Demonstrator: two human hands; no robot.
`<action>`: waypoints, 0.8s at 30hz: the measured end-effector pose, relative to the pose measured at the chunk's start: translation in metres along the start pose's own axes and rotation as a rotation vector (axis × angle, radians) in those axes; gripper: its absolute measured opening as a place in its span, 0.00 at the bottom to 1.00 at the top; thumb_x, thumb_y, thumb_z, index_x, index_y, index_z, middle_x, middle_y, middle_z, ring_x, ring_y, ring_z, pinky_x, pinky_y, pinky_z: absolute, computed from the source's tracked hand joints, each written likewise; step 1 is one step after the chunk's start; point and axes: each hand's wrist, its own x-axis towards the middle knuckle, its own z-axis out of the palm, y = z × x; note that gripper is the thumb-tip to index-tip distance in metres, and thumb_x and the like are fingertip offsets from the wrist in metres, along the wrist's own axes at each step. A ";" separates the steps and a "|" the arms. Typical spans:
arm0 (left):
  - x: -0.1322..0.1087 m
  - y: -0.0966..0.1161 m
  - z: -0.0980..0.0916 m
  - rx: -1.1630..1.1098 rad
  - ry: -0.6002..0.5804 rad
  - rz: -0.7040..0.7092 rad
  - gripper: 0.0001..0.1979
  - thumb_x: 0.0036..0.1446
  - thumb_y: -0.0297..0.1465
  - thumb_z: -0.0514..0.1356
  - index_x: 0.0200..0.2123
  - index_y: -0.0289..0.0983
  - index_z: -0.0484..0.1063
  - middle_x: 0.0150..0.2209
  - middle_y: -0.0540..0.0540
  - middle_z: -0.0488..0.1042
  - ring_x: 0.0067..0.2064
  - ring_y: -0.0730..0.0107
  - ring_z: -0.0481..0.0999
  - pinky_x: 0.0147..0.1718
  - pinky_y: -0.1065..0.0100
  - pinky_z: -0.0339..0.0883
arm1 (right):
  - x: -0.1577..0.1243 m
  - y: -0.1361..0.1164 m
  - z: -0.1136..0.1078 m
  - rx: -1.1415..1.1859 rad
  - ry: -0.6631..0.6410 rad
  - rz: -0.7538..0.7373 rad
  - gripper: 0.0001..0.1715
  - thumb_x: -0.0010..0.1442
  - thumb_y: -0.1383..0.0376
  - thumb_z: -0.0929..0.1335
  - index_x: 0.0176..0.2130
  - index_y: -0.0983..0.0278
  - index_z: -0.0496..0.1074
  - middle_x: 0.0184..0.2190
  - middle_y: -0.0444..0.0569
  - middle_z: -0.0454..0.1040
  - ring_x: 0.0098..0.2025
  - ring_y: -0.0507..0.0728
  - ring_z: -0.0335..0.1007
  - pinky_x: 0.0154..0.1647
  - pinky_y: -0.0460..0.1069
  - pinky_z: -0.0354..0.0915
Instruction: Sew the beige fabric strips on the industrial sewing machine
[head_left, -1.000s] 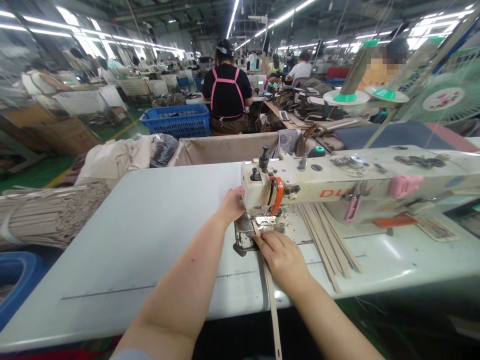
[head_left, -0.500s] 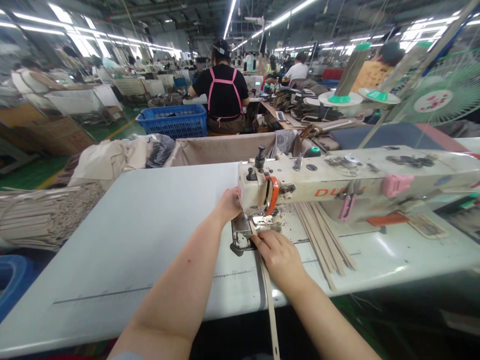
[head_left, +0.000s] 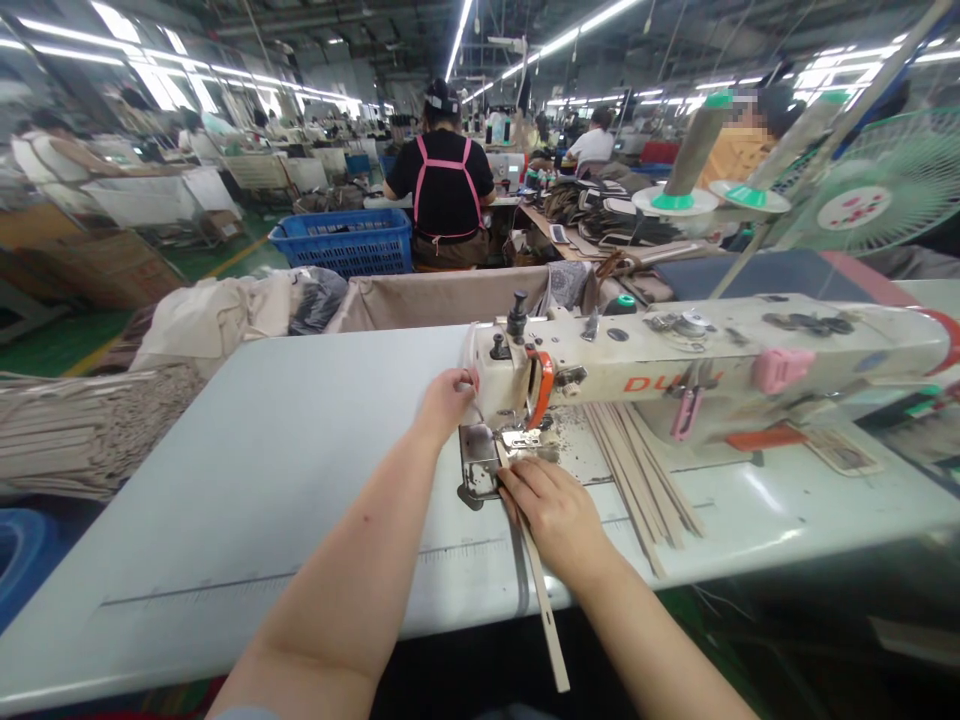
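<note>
A narrow beige strip [head_left: 546,615] runs from the needle area of a white sewing machine [head_left: 600,360] toward me, its slotted near end hanging past the table edge. My right hand [head_left: 555,510] is closed on this strip just in front of the metal needle plate [head_left: 480,462], fingertips pressing it down. My left hand [head_left: 448,400] is at the left side of the machine head, thumb and fingers pinched together. What lies between those fingers, if anything, is too small to make out. Several similar beige strips [head_left: 637,480] lie under the machine arm, to the right.
The white table [head_left: 300,450] has a printed ruler line near its front edge. Bundled strips [head_left: 97,430] are at the left, and a fabric-lined bin [head_left: 442,300] stands behind the table. Thread cones [head_left: 694,150] and a fan [head_left: 862,205] rise at the right. A person [head_left: 442,180] sits ahead.
The strip has advanced away from me, bringing its near end into view. My left hand has shifted slightly left and up along the machine head. The right hand stays on the strip.
</note>
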 end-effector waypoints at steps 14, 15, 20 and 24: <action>-0.002 0.004 0.008 -0.434 -0.178 -0.015 0.21 0.50 0.41 0.69 0.43 0.34 0.76 0.37 0.41 0.82 0.40 0.59 0.80 0.45 0.58 0.73 | -0.004 0.004 0.003 -0.004 -0.064 -0.009 0.15 0.70 0.68 0.68 0.54 0.67 0.77 0.47 0.57 0.79 0.52 0.62 0.73 0.56 0.59 0.73; -0.003 0.003 0.008 -0.431 -0.205 -0.003 0.21 0.50 0.40 0.69 0.44 0.34 0.76 0.38 0.41 0.82 0.41 0.58 0.81 0.45 0.58 0.74 | -0.004 0.004 0.003 0.000 -0.071 -0.004 0.16 0.70 0.68 0.67 0.54 0.67 0.77 0.47 0.57 0.79 0.52 0.62 0.73 0.56 0.59 0.73; -0.001 -0.002 0.009 -0.122 -0.185 0.051 0.16 0.53 0.32 0.66 0.46 0.34 0.76 0.42 0.39 0.83 0.45 0.54 0.81 0.47 0.57 0.73 | -0.004 0.003 0.003 0.007 -0.085 0.007 0.16 0.70 0.67 0.67 0.55 0.68 0.77 0.47 0.57 0.78 0.52 0.63 0.71 0.55 0.58 0.71; 0.001 -0.005 0.010 -0.003 -0.155 0.033 0.14 0.51 0.29 0.68 0.43 0.35 0.78 0.39 0.40 0.84 0.45 0.50 0.81 0.48 0.56 0.73 | -0.002 0.002 0.003 -0.013 -0.075 0.032 0.14 0.70 0.67 0.67 0.53 0.67 0.78 0.44 0.56 0.78 0.48 0.61 0.71 0.51 0.57 0.71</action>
